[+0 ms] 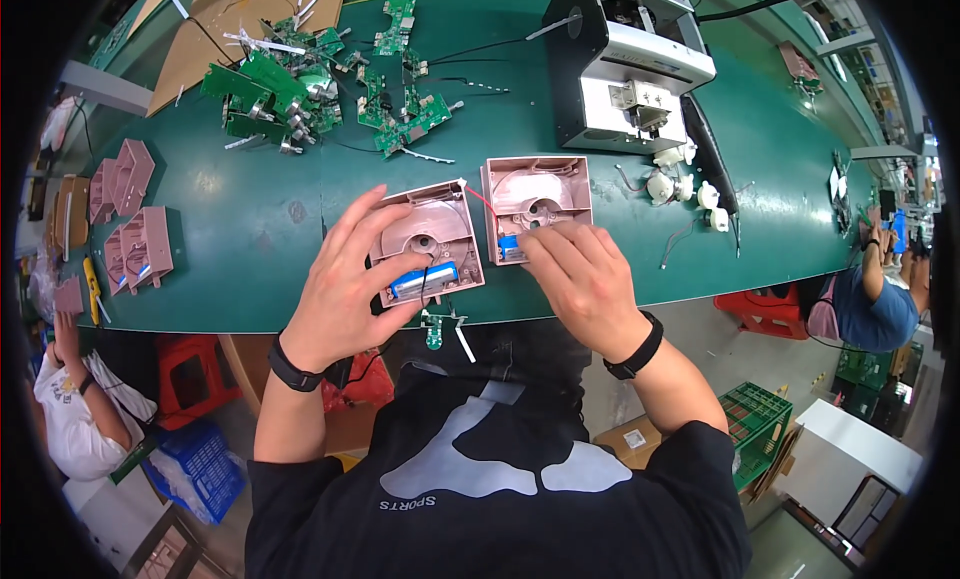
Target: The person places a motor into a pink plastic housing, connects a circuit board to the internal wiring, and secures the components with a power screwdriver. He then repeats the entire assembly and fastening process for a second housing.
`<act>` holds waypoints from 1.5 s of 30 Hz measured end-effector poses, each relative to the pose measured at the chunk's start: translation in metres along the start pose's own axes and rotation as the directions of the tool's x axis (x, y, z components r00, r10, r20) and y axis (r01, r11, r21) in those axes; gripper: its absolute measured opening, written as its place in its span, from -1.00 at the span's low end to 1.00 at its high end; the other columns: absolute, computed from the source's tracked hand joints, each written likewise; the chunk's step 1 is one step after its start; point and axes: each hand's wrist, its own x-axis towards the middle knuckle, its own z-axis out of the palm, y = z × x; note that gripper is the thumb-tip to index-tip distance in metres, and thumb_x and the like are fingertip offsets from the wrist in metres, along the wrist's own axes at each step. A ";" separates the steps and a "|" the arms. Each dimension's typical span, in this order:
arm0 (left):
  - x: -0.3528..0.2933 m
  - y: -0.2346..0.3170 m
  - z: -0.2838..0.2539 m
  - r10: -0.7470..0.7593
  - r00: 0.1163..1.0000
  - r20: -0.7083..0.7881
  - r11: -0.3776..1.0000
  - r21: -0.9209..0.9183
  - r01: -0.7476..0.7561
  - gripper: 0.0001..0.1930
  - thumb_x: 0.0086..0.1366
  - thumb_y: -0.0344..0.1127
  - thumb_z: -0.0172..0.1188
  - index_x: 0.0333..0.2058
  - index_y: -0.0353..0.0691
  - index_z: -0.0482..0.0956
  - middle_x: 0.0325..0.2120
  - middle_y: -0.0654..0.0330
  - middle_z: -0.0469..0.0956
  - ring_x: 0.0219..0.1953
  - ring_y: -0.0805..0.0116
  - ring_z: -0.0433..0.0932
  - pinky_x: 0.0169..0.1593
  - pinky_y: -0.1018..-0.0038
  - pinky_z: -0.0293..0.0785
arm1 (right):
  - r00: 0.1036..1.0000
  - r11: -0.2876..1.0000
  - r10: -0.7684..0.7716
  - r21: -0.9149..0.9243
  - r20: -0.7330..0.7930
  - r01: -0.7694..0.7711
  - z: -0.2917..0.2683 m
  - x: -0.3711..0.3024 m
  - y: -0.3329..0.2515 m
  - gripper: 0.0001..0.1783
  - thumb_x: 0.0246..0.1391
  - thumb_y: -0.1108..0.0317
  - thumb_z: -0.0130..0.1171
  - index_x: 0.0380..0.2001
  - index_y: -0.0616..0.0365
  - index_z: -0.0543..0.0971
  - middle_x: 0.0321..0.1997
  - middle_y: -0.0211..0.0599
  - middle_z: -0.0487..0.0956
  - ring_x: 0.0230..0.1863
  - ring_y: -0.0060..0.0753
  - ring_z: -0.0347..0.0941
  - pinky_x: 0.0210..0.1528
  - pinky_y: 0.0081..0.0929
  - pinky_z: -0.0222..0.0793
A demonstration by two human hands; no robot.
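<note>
Two square pink plastic housings lie side by side near the table's front edge. My left hand (338,279) grips the left housing (432,219) by its side, with the thumb inside next to a blue cylindrical battery (425,281). From this housing's near side a small green circuit board (434,334) hangs on wires over the edge. My right hand (583,279) has its fingers curled into the right housing (560,183), on a second blue battery (510,247). The fingers cover most of that battery. A red wire (483,201) runs between the two housings.
Green circuit boards with wires (270,89) are heaped at the far left. A black and silver machine (630,69) stands at the back, white round parts (685,187) beside it. More pink housings (140,249) and a yellow-handled tool (93,289) lie left. Other people sit at both sides.
</note>
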 end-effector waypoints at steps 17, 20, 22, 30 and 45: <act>0.001 -0.001 -0.003 0.005 1.000 -0.007 1.000 -0.019 -0.005 -0.61 -0.02 -0.26 0.52 -0.15 -0.08 0.72 0.28 0.07 0.41 0.44 -0.12 0.23 0.36 -0.02 0.31 | 0.993 0.989 0.118 0.087 -0.020 -0.116 -0.008 0.001 0.001 -0.33 -0.11 0.49 0.50 0.14 0.26 0.53 -0.18 -0.17 0.68 -0.16 -0.14 0.62 -0.11 -0.27 0.51; 0.001 0.002 -0.005 0.013 1.000 -0.027 1.000 -0.021 -0.014 -0.60 -0.03 -0.26 0.52 -0.15 -0.08 0.71 0.29 0.05 0.40 0.44 -0.13 0.24 0.36 -0.03 0.30 | 0.988 0.975 0.152 0.161 -0.002 -0.149 -0.013 0.002 0.002 -0.33 -0.09 0.50 0.49 0.16 0.27 0.52 -0.19 -0.19 0.68 -0.17 -0.21 0.62 -0.13 -0.31 0.51; -0.001 0.007 -0.012 0.006 1.000 -0.012 1.000 -0.005 -0.006 -0.58 -0.04 -0.25 0.53 -0.13 -0.07 0.71 0.30 0.03 0.39 0.44 -0.14 0.24 0.36 -0.03 0.30 | 0.980 0.937 0.197 0.287 0.030 -0.198 -0.020 0.002 0.004 -0.35 -0.04 0.53 0.47 0.17 0.30 0.51 -0.20 -0.27 0.68 -0.18 -0.34 0.62 -0.16 -0.39 0.51; -0.006 0.026 -0.042 0.004 0.998 -0.062 0.996 -0.084 -0.009 -0.46 -0.13 -0.23 0.56 -0.06 -0.05 0.72 0.29 -0.04 0.41 0.41 -0.24 0.29 0.34 -0.09 0.31 | 0.799 0.177 0.561 0.911 0.216 -0.371 -0.052 -0.006 -0.004 -0.44 0.18 0.57 0.32 0.24 0.35 0.45 -0.32 -0.40 0.58 -0.38 -0.69 0.44 -0.37 -0.67 0.34; 0.100 0.059 -0.004 0.235 0.966 0.110 0.963 0.112 -0.247 0.02 -0.07 -0.07 0.62 0.34 -0.27 0.31 0.31 -0.10 0.35 0.36 -0.16 0.34 0.39 0.07 0.29 | 0.811 0.482 0.485 0.674 0.327 -0.560 -0.051 -0.027 0.005 -0.49 0.24 0.39 0.28 0.26 0.13 0.52 -0.62 -0.45 0.48 -0.69 -0.64 0.30 -0.60 -0.55 0.15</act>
